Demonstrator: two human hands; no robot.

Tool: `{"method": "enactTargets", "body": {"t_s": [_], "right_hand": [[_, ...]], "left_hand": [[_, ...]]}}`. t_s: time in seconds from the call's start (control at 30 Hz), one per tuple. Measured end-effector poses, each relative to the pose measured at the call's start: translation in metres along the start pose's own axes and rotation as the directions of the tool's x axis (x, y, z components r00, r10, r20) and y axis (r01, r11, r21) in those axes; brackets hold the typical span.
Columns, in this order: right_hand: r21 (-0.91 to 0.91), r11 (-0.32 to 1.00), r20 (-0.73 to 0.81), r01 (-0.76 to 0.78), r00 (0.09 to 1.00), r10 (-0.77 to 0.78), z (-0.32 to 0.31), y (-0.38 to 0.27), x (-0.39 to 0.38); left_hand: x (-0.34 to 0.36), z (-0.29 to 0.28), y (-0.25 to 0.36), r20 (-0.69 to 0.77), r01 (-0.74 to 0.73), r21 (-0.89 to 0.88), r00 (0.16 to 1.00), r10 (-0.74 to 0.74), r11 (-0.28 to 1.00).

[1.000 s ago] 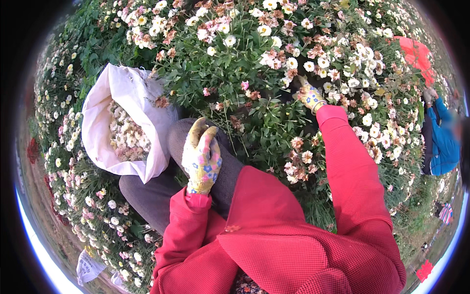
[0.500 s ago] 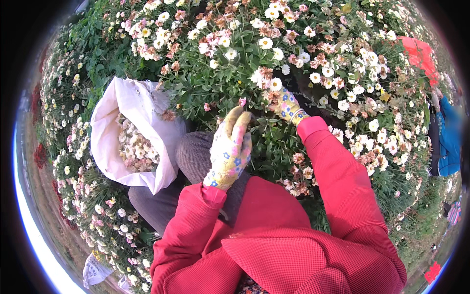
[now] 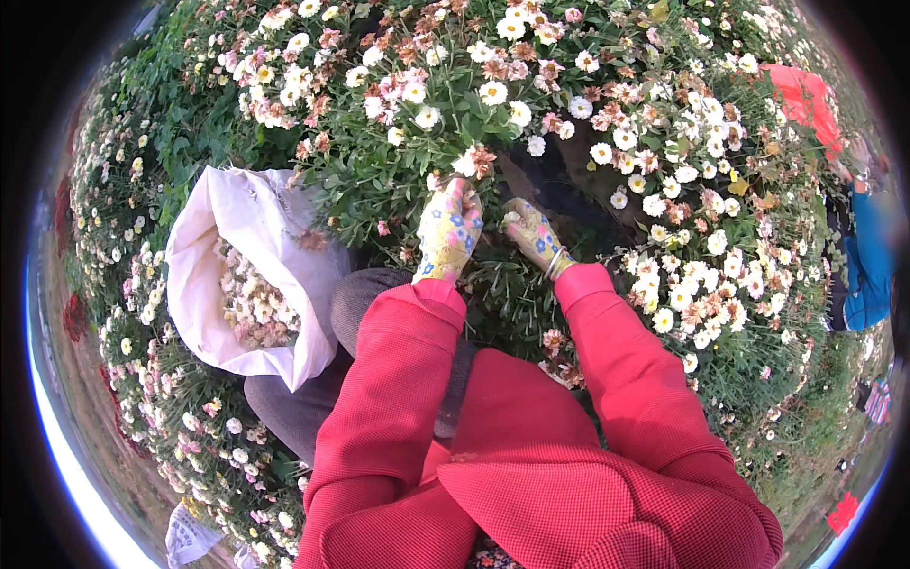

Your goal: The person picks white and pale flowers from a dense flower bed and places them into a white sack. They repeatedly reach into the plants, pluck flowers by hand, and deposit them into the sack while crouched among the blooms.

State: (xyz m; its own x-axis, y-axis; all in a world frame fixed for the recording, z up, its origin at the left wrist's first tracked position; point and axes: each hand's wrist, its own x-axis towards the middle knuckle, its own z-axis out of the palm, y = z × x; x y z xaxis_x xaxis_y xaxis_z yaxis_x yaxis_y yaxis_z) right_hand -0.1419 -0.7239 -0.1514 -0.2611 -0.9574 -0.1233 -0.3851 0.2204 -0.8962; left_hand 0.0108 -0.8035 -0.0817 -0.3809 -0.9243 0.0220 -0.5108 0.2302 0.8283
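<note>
Both my hands wear pale yellow gloves with a floral print, and they work close together among chrysanthemum plants. My left hand (image 3: 450, 232) is closed at the stems just below a small cluster of white and browned chrysanthemums (image 3: 475, 162). Right beside it, my right hand (image 3: 536, 234) has its fingers curled in; whatever they grip is mostly hidden, with only a pale bit showing at the fingertips. To the left, against my knee, a white sack (image 3: 194, 318) stands with its mouth wide, partly filled with picked flower heads (image 3: 261, 299).
White, pink and browned blooms (image 3: 621, 137) surround me, with a dark gap (image 3: 559, 185) between plants ahead. At the far right is another person in blue (image 3: 867, 261), near a red bag (image 3: 806, 104). Another white bag (image 3: 190, 536) lies at the lower left.
My left hand has moved up and closed below the flower cluster. My right hand has drawn down and left, away from the blooms, and the cluster has shifted left.
</note>
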Motion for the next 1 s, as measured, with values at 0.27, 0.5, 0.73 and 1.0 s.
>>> {"method": "enactTargets", "body": {"t_s": [0.27, 0.5, 0.73, 1.0], "right_hand": [[0.383, 0.917, -0.292, -0.108, 0.928, 0.231, -0.070, -0.036, 0.045], [0.134, 0.969, -0.145, -0.205, 0.964, 0.224, -0.046, -0.015, 0.101], [-0.133, 0.953, 0.070, 0.273, 0.961, -0.266, -0.024, -0.121, 0.042], [-0.556, 0.730, 0.354, 0.397, 0.908, -0.224, 0.000, -0.130, 0.054]], "left_hand": [[0.000, 0.003, 0.003, -0.124, 0.036, -0.031, 0.991, -0.039, 0.999], [0.002, 0.005, -0.007, -0.067, 0.080, -0.029, 0.994, -0.082, 0.996], [-0.007, 0.003, -0.012, -0.175, 0.090, -0.122, 0.978, -0.110, 0.988], [-0.012, 0.006, -0.033, -0.232, -0.072, -0.364, 0.973, -0.015, 0.929]]}}
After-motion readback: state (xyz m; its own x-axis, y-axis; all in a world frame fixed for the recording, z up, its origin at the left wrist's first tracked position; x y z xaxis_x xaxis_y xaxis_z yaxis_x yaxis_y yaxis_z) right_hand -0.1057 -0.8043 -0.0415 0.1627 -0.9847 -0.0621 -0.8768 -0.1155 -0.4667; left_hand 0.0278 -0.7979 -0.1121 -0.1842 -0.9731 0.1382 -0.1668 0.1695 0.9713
